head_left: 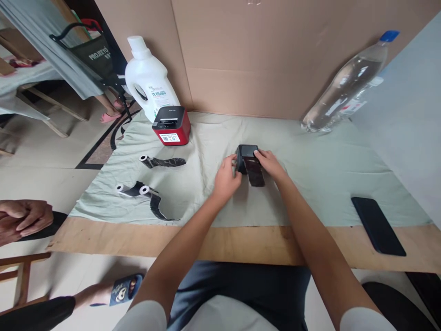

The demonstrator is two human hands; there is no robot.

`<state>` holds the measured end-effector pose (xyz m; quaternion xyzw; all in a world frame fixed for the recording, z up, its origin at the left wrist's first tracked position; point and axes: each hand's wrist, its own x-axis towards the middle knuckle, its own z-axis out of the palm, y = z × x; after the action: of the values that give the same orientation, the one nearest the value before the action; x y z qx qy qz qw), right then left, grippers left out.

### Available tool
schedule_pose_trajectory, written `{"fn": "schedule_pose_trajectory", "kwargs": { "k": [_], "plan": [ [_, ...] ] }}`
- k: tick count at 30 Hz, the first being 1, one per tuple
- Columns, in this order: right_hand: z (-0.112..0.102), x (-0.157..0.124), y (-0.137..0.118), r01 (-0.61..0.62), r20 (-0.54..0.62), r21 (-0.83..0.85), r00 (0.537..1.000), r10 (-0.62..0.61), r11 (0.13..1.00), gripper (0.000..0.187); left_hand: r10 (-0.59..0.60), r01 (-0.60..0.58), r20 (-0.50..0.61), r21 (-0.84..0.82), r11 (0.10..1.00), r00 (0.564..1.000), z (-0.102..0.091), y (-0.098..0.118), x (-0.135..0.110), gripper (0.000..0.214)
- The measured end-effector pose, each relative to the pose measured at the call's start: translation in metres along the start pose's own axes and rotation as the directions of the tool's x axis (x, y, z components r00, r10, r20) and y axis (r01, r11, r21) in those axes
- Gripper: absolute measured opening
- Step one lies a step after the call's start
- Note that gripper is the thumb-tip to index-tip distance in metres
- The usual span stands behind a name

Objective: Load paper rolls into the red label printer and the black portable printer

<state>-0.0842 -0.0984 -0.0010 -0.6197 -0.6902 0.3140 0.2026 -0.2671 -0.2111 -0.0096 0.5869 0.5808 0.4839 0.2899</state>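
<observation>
A small black box-shaped device (pixel 248 151), looking like a portable printer, sits on the cloth in front of me. A dark glossy strip (pixel 255 174) hangs from its front onto the cloth. My left hand (pixel 228 177) is curled against the device's left side, with its fingertips partly hidden there. On the right, my right hand (pixel 271 164) grips the upper corner, thumb on top and the other fingers mostly out of sight. To the left lie a partly unrolled black roll (pixel 165 162) and two more rolls with white cores, one (pixel 129 189) beside the other (pixel 155 202).
A red and black printer (pixel 179 131) stands at the back left before a white detergent bottle (pixel 151 78). A large clear bottle (pixel 347 87) leans at the back right. A phone (pixel 378 225) lies near the front edge. Another person's hands (pixel 25 218) rest at far left.
</observation>
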Motion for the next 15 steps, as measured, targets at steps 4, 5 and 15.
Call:
{"fn": "schedule_pose_trajectory", "kwargs": {
  "k": [4, 5, 15],
  "plan": [
    [0.014, -0.017, -0.001, -0.065, -0.065, 0.002, 0.996, 0.065, 0.998, 0.059, -0.028, -0.002, 0.151, 0.193, 0.981, 0.988, 0.006, -0.021, 0.016, 0.084],
    [0.015, -0.020, 0.000, -0.048, -0.071, 0.051, 0.996, 0.052, 0.998, 0.060, -0.045, 0.011, 0.167, 0.200, 0.980, 0.985, 0.008, -0.023, 0.019, 0.085],
    [-0.073, -0.015, 0.073, 0.097, -0.345, 0.384, 0.938, 0.045, 0.918, 0.074, 0.114, -0.164, 0.297, 0.149, 0.975, 0.948, 0.112, 0.038, 0.079, 0.085]
  ]
}}
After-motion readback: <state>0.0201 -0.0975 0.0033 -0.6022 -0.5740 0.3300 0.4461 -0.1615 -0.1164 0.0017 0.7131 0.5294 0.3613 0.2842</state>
